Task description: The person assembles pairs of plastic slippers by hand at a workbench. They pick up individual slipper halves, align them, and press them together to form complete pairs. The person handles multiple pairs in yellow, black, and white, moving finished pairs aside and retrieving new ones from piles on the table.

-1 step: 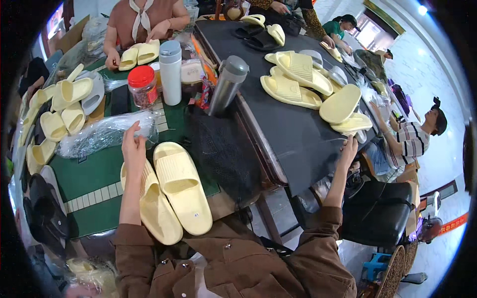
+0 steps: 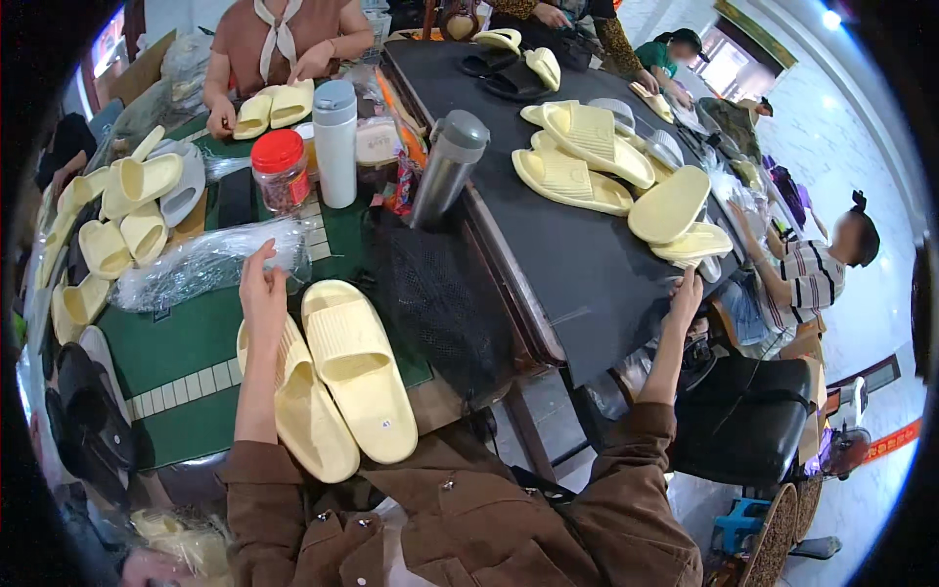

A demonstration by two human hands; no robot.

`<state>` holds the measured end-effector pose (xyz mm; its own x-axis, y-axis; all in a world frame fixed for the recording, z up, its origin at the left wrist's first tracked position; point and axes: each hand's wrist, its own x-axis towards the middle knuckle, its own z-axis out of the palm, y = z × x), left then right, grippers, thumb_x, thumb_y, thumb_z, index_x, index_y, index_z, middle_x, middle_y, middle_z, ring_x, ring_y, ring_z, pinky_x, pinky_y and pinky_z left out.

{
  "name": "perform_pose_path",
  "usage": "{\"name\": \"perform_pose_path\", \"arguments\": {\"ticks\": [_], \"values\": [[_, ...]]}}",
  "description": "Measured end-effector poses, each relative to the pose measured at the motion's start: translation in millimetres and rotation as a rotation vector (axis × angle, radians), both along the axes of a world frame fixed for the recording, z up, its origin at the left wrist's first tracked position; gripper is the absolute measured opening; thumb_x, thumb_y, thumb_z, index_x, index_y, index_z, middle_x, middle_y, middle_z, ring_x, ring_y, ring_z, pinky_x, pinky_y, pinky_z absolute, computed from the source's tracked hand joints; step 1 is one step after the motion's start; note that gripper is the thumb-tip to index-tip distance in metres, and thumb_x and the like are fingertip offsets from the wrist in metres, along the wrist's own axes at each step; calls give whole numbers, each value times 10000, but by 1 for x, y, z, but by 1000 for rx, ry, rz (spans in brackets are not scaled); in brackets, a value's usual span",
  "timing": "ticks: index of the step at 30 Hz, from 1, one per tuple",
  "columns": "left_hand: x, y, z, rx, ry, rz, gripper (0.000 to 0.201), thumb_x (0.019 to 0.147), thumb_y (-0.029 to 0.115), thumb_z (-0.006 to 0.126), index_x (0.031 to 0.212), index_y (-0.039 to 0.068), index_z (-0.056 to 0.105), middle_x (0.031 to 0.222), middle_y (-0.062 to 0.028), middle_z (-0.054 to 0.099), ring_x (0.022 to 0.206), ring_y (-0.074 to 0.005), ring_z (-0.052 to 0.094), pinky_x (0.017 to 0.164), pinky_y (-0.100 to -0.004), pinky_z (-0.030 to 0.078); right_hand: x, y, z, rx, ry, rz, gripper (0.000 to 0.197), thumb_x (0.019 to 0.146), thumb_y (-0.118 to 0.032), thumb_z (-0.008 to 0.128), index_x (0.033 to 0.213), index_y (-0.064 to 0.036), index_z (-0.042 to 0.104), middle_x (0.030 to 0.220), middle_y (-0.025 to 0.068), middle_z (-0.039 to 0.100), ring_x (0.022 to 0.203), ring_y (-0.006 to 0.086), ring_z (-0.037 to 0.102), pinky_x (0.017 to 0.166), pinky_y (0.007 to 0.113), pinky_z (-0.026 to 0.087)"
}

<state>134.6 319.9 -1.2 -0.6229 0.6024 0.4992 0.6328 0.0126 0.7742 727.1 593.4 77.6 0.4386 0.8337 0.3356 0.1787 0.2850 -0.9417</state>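
Note:
My left hand [image 2: 262,298] is raised over the left slipper of a cream pair, fingers curled together at the tips; anything between them is too fine to make out. That left slipper [image 2: 318,426] lies partly under my forearm, beside the right slipper [image 2: 377,391]. A bundle of clear plastic strands [image 2: 210,264] lies just beyond this hand. On the right, my right hand [image 2: 680,293] reaches over the dark table's edge with curled fingers. Its fingertips are at the near end of a cream slipper [image 2: 693,243] in a pile; what they hold is unclear.
A red-lidded jar [image 2: 280,176], white tumbler [image 2: 336,147] and steel flask [image 2: 450,168] stand ahead. Black mesh [image 2: 435,293] covers the gap beside the dark table [image 2: 548,264]. More slippers [image 2: 142,184] lie left. A black stool [image 2: 738,421] stands right; several people work around.

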Motion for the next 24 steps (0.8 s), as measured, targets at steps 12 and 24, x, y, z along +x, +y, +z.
{"name": "perform_pose_path", "arguments": {"ticks": [12,24], "values": [[1,-3,7,-47,77,18,356,859,-71,547,1201,21,594,1133,-120,586,853,-206,600,717,-302,492,63,65,19,-354,149,265,460,817,-542,723,774,-136,510,577,-43,414,391,71,320,341,245,225],[1,2,5,-14,24,-5,321,829,-75,566,1132,16,620,1081,-101,587,732,-168,557,688,-289,472,-11,12,95,162,130,251,355,889,-306,704,1114,-41,625,879,-12,577,727,85,499,603,233,350]]}}
